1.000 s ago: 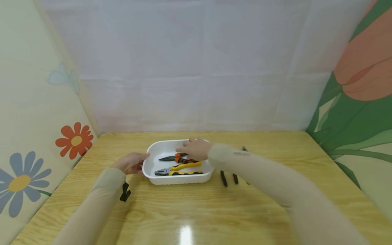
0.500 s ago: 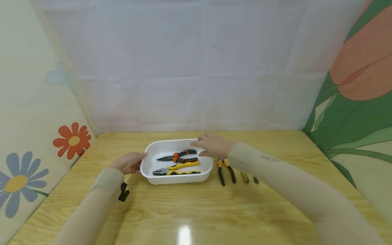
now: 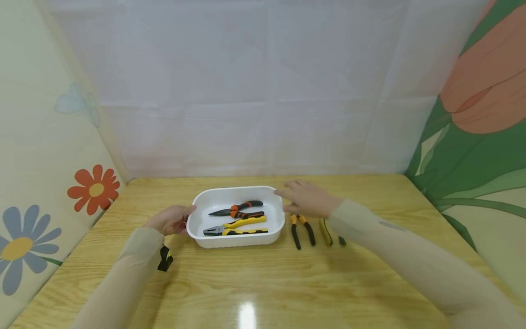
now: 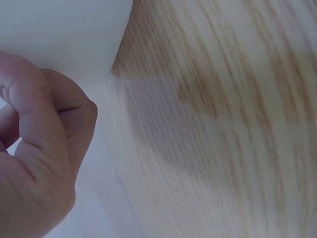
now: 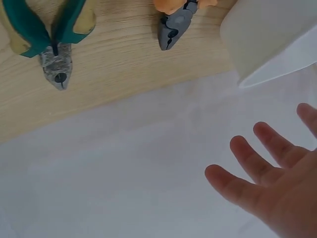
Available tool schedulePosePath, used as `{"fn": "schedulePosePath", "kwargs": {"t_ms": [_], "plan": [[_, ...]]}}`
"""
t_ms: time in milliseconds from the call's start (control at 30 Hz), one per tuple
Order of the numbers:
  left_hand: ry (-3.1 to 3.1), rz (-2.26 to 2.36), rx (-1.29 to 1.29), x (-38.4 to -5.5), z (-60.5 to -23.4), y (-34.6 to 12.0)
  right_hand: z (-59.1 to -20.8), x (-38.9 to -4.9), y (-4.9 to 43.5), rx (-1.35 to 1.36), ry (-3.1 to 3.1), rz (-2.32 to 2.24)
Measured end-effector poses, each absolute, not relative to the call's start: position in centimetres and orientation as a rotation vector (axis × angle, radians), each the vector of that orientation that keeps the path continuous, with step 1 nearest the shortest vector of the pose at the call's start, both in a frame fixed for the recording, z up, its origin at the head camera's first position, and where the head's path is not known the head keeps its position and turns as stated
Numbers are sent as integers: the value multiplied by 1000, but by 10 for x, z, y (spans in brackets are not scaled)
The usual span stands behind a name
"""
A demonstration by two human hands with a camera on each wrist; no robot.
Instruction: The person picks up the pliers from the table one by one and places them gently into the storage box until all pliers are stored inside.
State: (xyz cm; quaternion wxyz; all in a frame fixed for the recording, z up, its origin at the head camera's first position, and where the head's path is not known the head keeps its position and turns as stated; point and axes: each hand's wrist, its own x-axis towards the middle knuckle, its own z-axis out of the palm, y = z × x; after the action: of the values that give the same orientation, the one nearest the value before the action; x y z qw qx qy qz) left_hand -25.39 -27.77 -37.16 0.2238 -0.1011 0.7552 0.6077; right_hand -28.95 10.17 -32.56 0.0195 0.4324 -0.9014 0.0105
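In the head view my left hand [image 3: 170, 220] holds the left end of a white plastic tray [image 3: 236, 242]. The left wrist view shows that hand [image 4: 42, 144] with curled fingers against the tray wall [image 4: 64, 29]. Two tools lie inside the tray: needle-nose pliers [image 3: 236, 211] with black-and-orange handles, and combination pliers [image 3: 223, 230] with yellow-and-black handles. By the tray's right rim, my right hand [image 3: 310, 199] hovers with spread fingers and nothing in it. Seen from the right wrist, this hand [image 5: 270, 186] is apart from the tray [image 5: 267, 44].
Right of the tray, pliers with orange-and-black handles [image 3: 296, 233] lie on the wooden table [image 3: 304, 283]. Beside them are green-and-yellow pliers [image 5: 55, 64], partly covered by my right arm in the head view. A white cloth [image 3: 267, 91] hangs behind the table.
My right hand has moved right, from above the needle-nose pliers to the tray's right rim, uncovering both tools. The left hand stays at the tray's left end.
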Motion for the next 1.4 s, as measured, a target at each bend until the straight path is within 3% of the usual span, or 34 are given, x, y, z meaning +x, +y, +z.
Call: {"fn": "schedulePosePath", "kwargs": {"t_ms": [900, 1400], "plan": [[2064, 1704, -262, -253, -372, -279, -333, -263, 161, 972, -2890, 70], [2073, 1691, -299, -252, -370, -278, -345, -247, 170, 847, -2883, 81]]}}
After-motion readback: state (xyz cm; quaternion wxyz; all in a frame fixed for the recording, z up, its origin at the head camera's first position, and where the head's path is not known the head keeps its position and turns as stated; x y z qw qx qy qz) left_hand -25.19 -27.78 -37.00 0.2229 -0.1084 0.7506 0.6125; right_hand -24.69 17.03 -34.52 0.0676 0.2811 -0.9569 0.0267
